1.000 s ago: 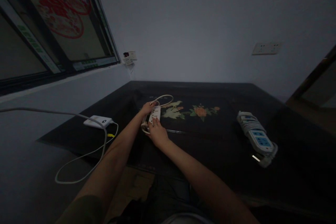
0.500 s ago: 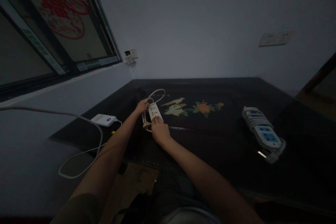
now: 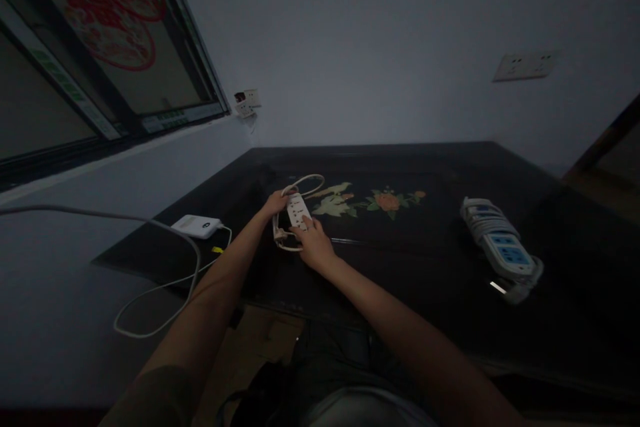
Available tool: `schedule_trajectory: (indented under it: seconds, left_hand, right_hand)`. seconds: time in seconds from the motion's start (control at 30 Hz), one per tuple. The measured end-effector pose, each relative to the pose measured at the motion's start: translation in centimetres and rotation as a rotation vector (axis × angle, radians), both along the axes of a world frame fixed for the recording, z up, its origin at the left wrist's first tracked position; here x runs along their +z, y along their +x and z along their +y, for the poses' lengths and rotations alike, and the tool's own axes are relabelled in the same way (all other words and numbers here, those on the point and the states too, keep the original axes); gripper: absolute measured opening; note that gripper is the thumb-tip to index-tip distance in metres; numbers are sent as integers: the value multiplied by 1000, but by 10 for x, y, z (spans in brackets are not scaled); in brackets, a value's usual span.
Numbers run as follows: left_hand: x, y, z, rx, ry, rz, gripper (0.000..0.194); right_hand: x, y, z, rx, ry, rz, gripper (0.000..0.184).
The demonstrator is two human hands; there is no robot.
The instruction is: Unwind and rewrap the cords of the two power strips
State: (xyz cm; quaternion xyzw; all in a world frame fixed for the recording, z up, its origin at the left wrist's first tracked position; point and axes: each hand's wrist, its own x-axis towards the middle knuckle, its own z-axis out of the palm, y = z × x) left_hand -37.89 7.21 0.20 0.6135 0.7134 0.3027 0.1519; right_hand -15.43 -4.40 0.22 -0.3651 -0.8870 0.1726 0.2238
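A white power strip point(image 3: 299, 211) lies on the dark table, its socket side facing up. At its far end, my left hand point(image 3: 276, 203) is closed around the strip and part of its cord. My right hand point(image 3: 316, 241) grips the near end, fingers on top and thumb toward the left side. A pale cord point(image 3: 314, 178) loops out beyond the far end. More cord and what looks like a plug point(image 3: 281, 235) lie along the strip's left side, between the two hands.
A second power strip point(image 3: 506, 247) with blue sockets and wound cord lies at the right. At the left, a white box point(image 3: 197, 226) has a cable attached, and a thicker grey cable point(image 3: 193, 247) hangs past the table edge. Wall outlets point(image 3: 525, 65) sit above the dark table point(image 3: 400, 253).
The strip has turned slightly, its far end now leaning left. My right hand has shifted a little to the right along with the near end. The camera view has also moved slightly.
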Motion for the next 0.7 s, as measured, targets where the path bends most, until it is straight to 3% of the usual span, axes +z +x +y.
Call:
schedule_trajectory:
  seconds: [0.2,0.43,0.57,0.7]
  left_hand:
    - [-2,14,-1,-49,8,-49,39]
    - [-2,17,-4,-123,-6,-92,39]
    - [-5,21,-3,-170,-45,-106,40]
    - [-5,29,-4,-216,-71,-122,40]
  right_hand:
    - [-1,13,2,40,-19,121,61]
    - [-2,15,24,84,-196,364,25]
    - [-3,17,37,178,-219,432,21]
    - [-5,18,51,154,-294,421,20]
